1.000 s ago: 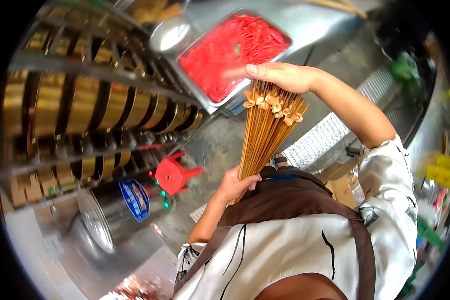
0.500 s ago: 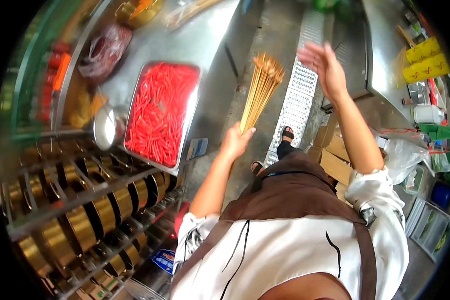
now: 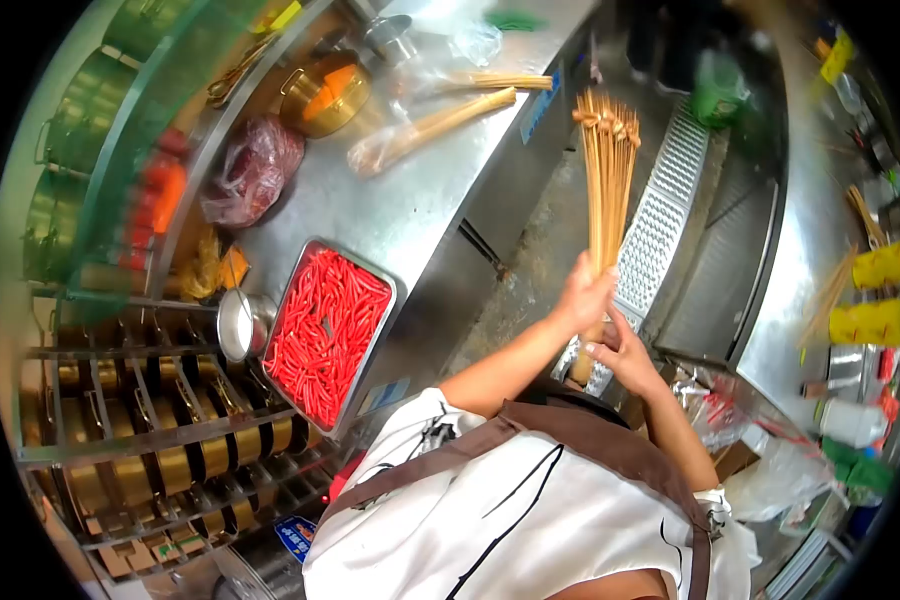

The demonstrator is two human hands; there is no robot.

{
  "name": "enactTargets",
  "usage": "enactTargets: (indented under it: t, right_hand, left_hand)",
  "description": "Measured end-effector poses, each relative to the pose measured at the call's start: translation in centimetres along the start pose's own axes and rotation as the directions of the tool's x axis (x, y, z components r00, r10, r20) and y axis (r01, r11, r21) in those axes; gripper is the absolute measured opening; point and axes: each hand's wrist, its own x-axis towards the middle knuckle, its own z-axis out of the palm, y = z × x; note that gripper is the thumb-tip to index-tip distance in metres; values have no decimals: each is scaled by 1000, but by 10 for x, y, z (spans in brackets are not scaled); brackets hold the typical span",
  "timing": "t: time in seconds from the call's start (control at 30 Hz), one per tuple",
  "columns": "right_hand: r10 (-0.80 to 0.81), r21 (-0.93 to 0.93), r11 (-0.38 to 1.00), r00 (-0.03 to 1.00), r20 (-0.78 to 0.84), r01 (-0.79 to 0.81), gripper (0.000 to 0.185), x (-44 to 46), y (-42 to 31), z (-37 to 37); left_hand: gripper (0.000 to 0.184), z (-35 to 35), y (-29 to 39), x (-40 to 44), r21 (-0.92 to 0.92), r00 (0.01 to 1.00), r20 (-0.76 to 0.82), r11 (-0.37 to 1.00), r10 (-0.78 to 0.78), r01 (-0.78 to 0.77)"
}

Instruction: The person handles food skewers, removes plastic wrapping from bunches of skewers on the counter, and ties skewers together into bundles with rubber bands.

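Upright in front of me is a bundle of bamboo skewers [image 3: 608,190], with knotted ends fanned out at the top. My left hand [image 3: 584,297] is wrapped round its lower half. Just below, my right hand [image 3: 625,355] closes about the lower ends, its thumb and fingers curled at them; the palm side is partly hidden. To the left, a metal tray [image 3: 391,318] on the steel counter holds many thin red strips or sticks [image 3: 328,335]. Neither hand touches the tray.
On the steel counter [image 3: 410,215] lie bagged skewers [image 3: 432,130], a brass-coloured pot [image 3: 325,95], a plastic bag with dark red contents [image 3: 255,170] and a metal cup [image 3: 238,325]. Racked brass-coloured pots [image 3: 160,440] stand below left. A perforated drain grate [image 3: 655,240] runs along the floor; yellow packs [image 3: 867,322] are at right.
My right hand has come down from its raised, spread position to the skewers' lower ends. The bundle and my left hand now appear farther right and more upright; the view has turned.
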Motion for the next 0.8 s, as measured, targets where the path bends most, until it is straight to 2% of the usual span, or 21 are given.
enactTargets:
  t: [0.03,0.07,0.13,0.17,0.23,0.27,0.3,0.33,0.37,0.4,0.43,0.47,0.5,0.53,0.57,0.6,0.63,0.7,0.73,0.77,0.8]
  right_hand:
    - [-65,-38,997,998,1,65,76,13,-6,-2]
    - [-64,-40,997,998,15,64,76,26,-19,-8]
    - [0,216,975,968,-253,57,76,54,-49,-23]
    - [-199,-44,979,891,-409,198,72,75,-44,-35]
    - [-200,-77,980,878,-435,184,55,107,-67,-60]
    - [-131,-61,991,870,-475,116,45,123,-71,-73]
    - [-63,-42,998,854,-516,48,35,140,-75,-87]
    - [-124,-110,991,830,-545,76,27,154,-85,-97]
    - [-153,-127,987,807,-570,98,30,168,-91,-110]
    - [-194,-206,975,797,-572,89,32,182,-97,-123]
    - [-238,-284,955,785,-572,82,35,195,-103,-139]
    - [-305,-401,912,786,-538,80,40,210,-91,-161]
    - [-287,-402,914,793,-538,58,40,217,-100,-162]
    - [-227,-325,943,840,-493,64,42,230,-115,-165]
    - [-173,-247,967,881,-440,67,43,245,-130,-168]
    - [-93,-234,972,908,-410,-6,46,259,-143,-169]
    - [-88,-241,970,913,-398,-11,46,278,-148,-175]
    - [-182,-382,920,960,-215,89,53,318,-154,-184]
    - [-221,-426,891,969,-110,155,56,338,-162,-186]
    - [-214,-425,892,972,-93,155,56,355,-174,-185]
    - [-185,-345,923,983,-5,172,55,374,-190,-181]
  left_hand:
    - [26,14,8,16,70,998,-17,996,57,-56]
    - [26,21,20,30,69,998,-31,996,60,-58]
    - [35,31,39,61,271,996,11,959,85,-85]
    - [35,33,40,76,268,996,2,959,93,-90]
    - [45,35,38,104,477,945,221,818,242,-321]
    - [50,31,39,120,504,893,291,737,345,-449]
    - [50,23,41,142,505,893,290,738,344,-448]
    - [50,10,50,168,484,921,235,784,311,-389]
    - [50,-4,61,194,453,945,179,829,274,-327]
    - [51,-31,71,228,499,943,-10,819,334,-285]
    - [52,-63,87,263,535,900,-194,811,390,-236]
    - [48,-78,119,283,309,832,-515,950,206,-44]
    - [52,-114,121,319,428,687,-638,902,347,-58]
    - [64,-153,112,361,528,577,-696,849,427,9]
    - [69,-174,122,391,591,532,-723,793,441,146]
    - [74,-189,126,408,627,487,-748,720,450,297]
    - [74,-197,139,419,616,476,-759,725,443,307]
    - [71,-209,165,433,611,571,-762,629,305,481]
    - [55,-230,153,447,687,601,-717,501,353,526]
    - [55,-250,140,456,676,589,-729,502,349,540]
    - [46,-268,131,467,690,618,-703,549,351,472]
